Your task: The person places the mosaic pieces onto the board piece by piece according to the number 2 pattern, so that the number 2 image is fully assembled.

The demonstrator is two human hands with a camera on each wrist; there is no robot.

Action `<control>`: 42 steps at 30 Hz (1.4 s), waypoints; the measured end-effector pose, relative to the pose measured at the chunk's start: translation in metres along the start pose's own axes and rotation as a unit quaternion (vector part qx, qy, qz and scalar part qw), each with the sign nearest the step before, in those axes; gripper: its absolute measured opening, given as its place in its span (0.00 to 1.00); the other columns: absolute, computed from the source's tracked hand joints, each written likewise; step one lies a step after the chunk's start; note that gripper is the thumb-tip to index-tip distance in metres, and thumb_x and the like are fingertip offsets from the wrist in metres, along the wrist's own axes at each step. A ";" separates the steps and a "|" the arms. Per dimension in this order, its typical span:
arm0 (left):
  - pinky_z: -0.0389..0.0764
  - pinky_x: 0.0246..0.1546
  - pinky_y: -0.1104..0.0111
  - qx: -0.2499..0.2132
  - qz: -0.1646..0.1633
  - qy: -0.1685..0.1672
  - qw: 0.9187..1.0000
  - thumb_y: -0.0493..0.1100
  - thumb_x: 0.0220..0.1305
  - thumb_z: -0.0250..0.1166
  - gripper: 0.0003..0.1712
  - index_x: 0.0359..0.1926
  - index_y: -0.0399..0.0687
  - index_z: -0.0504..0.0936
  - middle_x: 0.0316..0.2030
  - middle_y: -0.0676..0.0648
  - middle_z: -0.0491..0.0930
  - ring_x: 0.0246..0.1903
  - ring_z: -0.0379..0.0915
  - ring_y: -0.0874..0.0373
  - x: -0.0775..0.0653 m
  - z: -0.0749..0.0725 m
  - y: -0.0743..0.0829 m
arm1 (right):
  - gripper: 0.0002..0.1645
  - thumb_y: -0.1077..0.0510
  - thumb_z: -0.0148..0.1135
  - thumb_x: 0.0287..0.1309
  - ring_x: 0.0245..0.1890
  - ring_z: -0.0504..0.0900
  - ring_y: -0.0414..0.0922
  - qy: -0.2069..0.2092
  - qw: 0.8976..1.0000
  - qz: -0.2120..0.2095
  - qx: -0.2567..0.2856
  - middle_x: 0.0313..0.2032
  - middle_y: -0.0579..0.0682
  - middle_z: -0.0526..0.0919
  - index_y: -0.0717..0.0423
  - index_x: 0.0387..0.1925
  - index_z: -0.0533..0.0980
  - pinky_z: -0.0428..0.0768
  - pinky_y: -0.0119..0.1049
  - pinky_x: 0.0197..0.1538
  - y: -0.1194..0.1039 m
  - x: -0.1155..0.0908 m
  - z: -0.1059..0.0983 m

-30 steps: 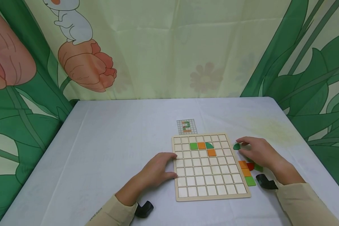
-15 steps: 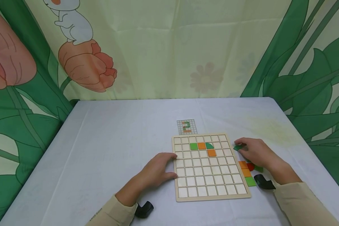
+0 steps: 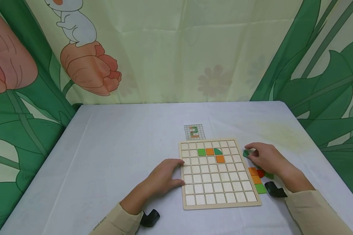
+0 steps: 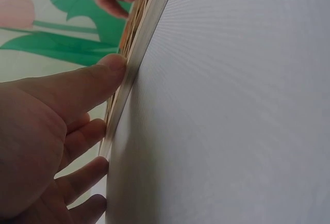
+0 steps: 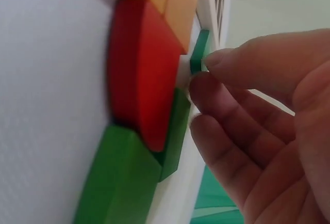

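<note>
A wooden grid board [image 3: 222, 206] lies in front of me, with two orange square tiles, one light green square and one dark green quarter-circle tile in its upper cells. Beyond the board's right edge, my right hand [image 3: 267, 158] pinches another dark green quarter-circle tile [image 3: 245, 153] between thumb and fingertips, close to the tablecloth. The right wrist view shows the thumb at this tile [image 5: 200, 51], partly covering it. My left hand [image 3: 164, 176] rests against the board's left side; in the left wrist view its thumb [image 4: 111, 69] touches the wooden edge and the fingers are spread along it.
Loose tiles lie right of the board: orange squares [image 3: 256, 179], a light green square [image 3: 260, 188], a red curved tile [image 3: 260, 173] and green ones partly under the right hand. A small printed pattern card [image 3: 194, 132] lies behind the board on the white tablecloth [image 3: 106, 147].
The dark green tile has turned and tilted in my right hand's fingers, while that hand has shifted only slightly. My left hand and the board have stayed put.
</note>
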State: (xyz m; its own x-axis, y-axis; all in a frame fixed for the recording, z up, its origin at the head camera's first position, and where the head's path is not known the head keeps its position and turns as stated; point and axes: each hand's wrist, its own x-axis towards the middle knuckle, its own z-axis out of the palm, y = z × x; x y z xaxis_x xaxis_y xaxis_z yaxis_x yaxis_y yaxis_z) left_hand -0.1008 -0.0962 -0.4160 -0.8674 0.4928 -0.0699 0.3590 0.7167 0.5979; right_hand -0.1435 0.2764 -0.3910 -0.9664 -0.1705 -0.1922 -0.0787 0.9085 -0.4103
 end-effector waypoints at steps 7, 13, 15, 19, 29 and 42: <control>0.68 0.66 0.56 0.000 0.000 0.001 1.000 0.47 0.58 0.76 0.35 0.63 0.42 0.75 0.61 0.46 0.75 0.65 0.66 0.50 0.000 0.000 -0.001 | 0.23 0.64 0.61 0.60 0.36 0.76 0.52 -0.003 1.000 -0.011 0.007 0.40 0.59 0.82 0.65 0.58 0.76 0.84 0.43 0.36 -0.003 -0.002 -0.003; 0.68 0.66 0.57 0.001 -0.001 0.001 1.000 0.47 0.58 0.76 0.35 0.64 0.42 0.74 0.61 0.46 0.75 0.65 0.66 0.50 0.000 0.001 0.000 | 0.23 0.61 0.64 0.61 0.39 0.75 0.55 0.006 1.000 -0.016 -0.001 0.42 0.60 0.80 0.64 0.57 0.76 0.82 0.48 0.41 -0.003 -0.001 -0.001; 0.68 0.66 0.57 0.001 0.001 0.000 1.000 0.47 0.58 0.76 0.35 0.64 0.41 0.74 0.61 0.46 0.75 0.65 0.66 0.50 0.001 0.001 0.000 | 0.24 0.60 0.66 0.61 0.41 0.75 0.56 0.011 1.000 -0.020 -0.001 0.44 0.61 0.80 0.65 0.57 0.76 0.81 0.53 0.44 -0.003 0.000 0.000; 0.68 0.66 0.57 0.000 0.006 0.001 1.000 0.47 0.58 0.76 0.35 0.63 0.41 0.74 0.61 0.46 0.75 0.64 0.66 0.50 0.001 0.000 -0.001 | 0.25 0.59 0.67 0.60 0.44 0.75 0.58 0.015 1.000 -0.023 -0.003 0.47 0.63 0.79 0.68 0.57 0.76 0.80 0.57 0.49 -0.002 0.001 0.001; 0.68 0.66 0.57 0.002 0.006 0.004 1.000 0.48 0.59 0.75 0.35 0.63 0.42 0.74 0.61 0.46 0.75 0.64 0.66 0.50 0.001 0.000 -0.001 | 0.26 0.57 0.68 0.60 0.44 0.75 0.59 0.019 1.000 -0.014 -0.016 0.46 0.64 0.79 0.70 0.55 0.76 0.80 0.58 0.50 -0.003 0.001 0.001; 0.68 0.66 0.56 0.005 -0.001 0.002 1.000 0.47 0.58 0.76 0.34 0.63 0.42 0.75 0.61 0.46 0.75 0.64 0.66 0.49 0.000 0.001 0.000 | 0.26 0.54 0.65 0.62 0.49 0.75 0.62 0.027 0.999 -0.026 0.019 0.50 0.65 0.78 0.67 0.57 0.76 0.77 0.61 0.52 -0.015 -0.008 -0.002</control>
State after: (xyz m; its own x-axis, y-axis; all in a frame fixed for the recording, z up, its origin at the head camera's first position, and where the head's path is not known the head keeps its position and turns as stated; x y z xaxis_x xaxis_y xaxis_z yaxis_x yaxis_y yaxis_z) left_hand -0.1002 -0.0959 -0.4169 -0.8695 0.4890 -0.0689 0.3602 0.7234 0.5890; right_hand -0.1351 0.2645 -0.3811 -0.9729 -0.1964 -0.1219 -0.1217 0.8836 -0.4521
